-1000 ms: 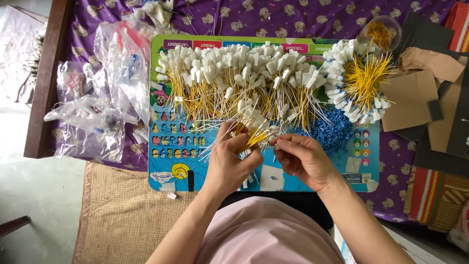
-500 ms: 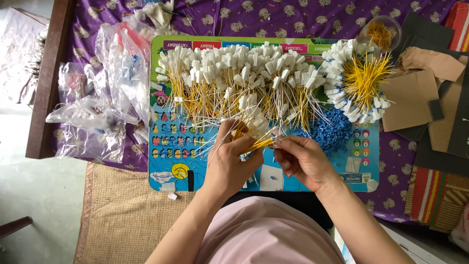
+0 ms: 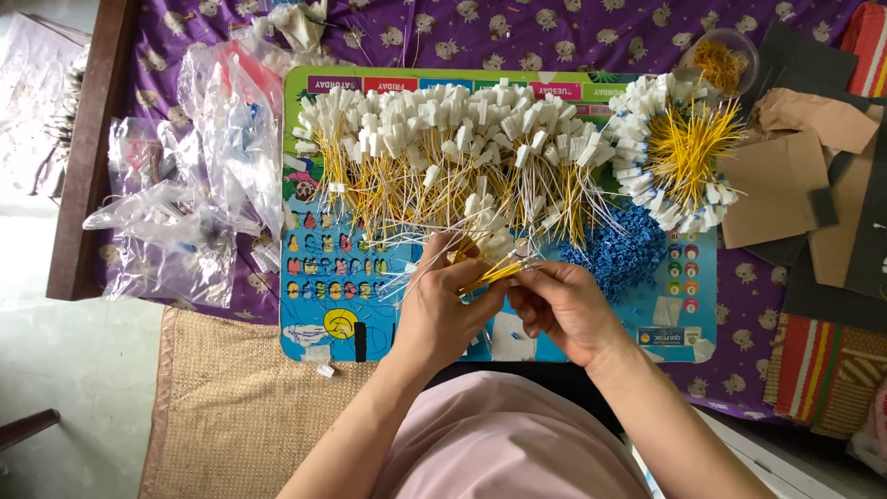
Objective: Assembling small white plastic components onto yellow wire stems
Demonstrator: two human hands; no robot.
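Clear plastic bags (image 3: 189, 185) lie at the left beside the colourful board (image 3: 319, 305). The left hand (image 3: 442, 310) has its fingers clamped on a small bundle of yellow wires (image 3: 488, 270), steadying it while the right hand (image 3: 564, 310) pinches its tips; blue beads (image 3: 617, 257) crowd just beyond.

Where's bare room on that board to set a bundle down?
Free: the lower left of the colourful board, between the plastic bags and the left hand; also its lower right corner, below the blue pieces, beside the right hand. Crowded: the top half, under the white-tipped yellow wires, and the round bundle top right.
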